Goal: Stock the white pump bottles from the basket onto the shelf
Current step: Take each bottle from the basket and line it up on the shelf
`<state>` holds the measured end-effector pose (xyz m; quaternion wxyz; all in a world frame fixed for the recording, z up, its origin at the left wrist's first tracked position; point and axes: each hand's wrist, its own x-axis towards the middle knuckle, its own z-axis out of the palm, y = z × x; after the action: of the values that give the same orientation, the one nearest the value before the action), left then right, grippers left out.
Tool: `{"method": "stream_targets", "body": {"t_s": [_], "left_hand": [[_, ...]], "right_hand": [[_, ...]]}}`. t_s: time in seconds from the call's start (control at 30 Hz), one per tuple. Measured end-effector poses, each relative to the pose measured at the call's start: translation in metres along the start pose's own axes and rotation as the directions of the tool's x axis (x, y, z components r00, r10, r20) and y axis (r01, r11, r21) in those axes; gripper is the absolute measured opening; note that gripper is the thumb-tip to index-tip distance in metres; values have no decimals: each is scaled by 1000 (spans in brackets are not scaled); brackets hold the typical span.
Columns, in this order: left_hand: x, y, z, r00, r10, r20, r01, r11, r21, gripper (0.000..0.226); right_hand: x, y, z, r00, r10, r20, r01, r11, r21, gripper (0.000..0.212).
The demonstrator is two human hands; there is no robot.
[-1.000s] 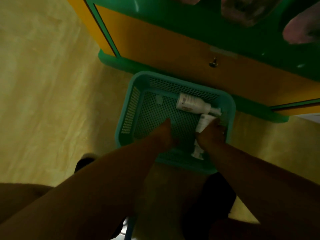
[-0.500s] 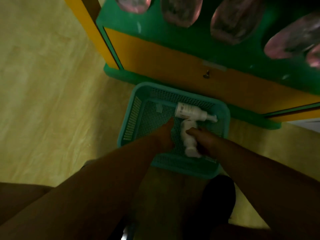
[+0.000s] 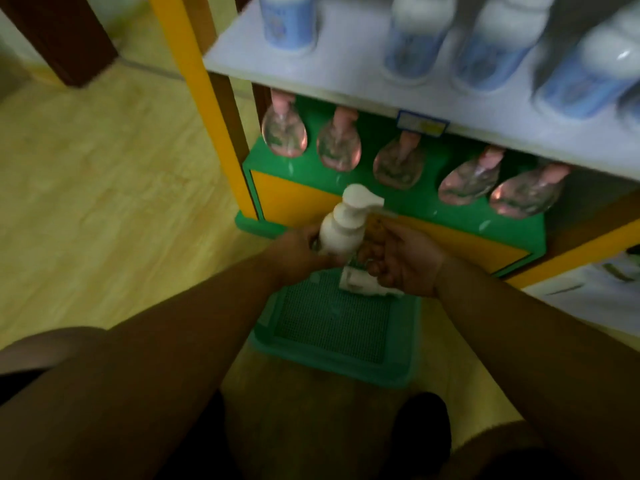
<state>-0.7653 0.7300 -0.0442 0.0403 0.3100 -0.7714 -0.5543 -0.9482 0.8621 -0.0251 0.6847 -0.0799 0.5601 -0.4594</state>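
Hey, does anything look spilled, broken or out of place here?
Nothing looks spilled or damaged. One white plastic pump bottle lies on its side in the teal mesh basket, unlike the upright white pump bottle gripped by the left hand; motion blur hides fine detail.

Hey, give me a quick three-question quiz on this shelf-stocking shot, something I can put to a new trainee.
1. Multiple choice: where is the upright white plastic pump bottle? A) in the grip of the left hand B) standing on the floor C) lying in a cardboard box.
2. True or false: the teal plastic mesh basket is empty.
3. Count: how many clear rounded bottles show on the green lower shelf?

Key:
1. A.
2. False; a second white pump bottle lies in it.
3. Five.
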Motion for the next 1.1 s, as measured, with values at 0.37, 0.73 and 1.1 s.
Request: {"method": "stream_targets", "body": {"t_s": [0.37,0.73,1.1], "left_hand": [[-52,155,-53,974,208,-94,-228,852,-472,38],[-70,246,-64,946,313,-90,-297,718,-630,33],[-77,371,-77,890,454,-24,-382,719,-580,54]], "right_hand": [[-122,-65,61,833,-552,-24,512,788,-342,41],[-195,-112,92,544,-838,30,804,512,-302,41],[-261,-188,102,550,-826,122,812,494,-310,52]]}}
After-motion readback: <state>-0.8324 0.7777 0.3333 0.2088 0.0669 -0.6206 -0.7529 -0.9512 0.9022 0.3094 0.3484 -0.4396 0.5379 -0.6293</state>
